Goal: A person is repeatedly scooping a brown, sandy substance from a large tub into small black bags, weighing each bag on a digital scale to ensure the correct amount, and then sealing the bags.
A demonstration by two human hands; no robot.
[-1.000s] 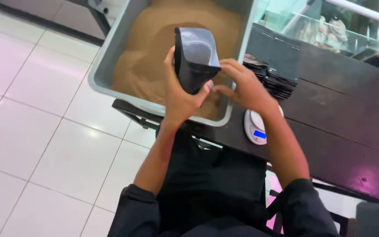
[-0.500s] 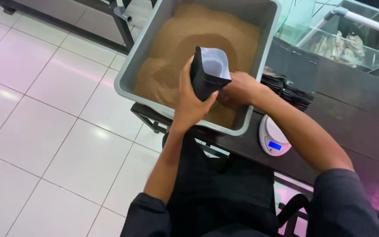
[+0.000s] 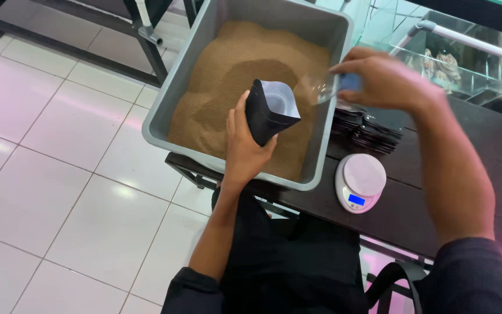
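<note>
over the grey tub (image 3: 321, 157), head view: left hand (image 3: 244, 142) wraps around a black stand-up pouch (image 3: 265, 113), fingers closed on its lower half, thumb on the near side. pouch is matte black outside, pale silvery lining inside, mouth spread open and tilted toward the right, held just above the brown granular powder (image 3: 228, 87) that fills the tub. right hand (image 3: 379, 78) is raised over the tub's right rim, fingers curled around a small scoop (image 3: 332, 87) with a bluish handle; scoop is motion-blurred and looks clear, contents cannot be made out. right of the tub on the dark table (image 3: 495, 151): a stack of black pouches (image 3: 370, 128), partly hidden behind the right hand, and a small round white scale (image 3: 360, 181) with a lit blue display. tub's far edge is cut off by the frame top. glass case (image 3: 466, 58) at upper right, items inside too blurred to tell.
</note>
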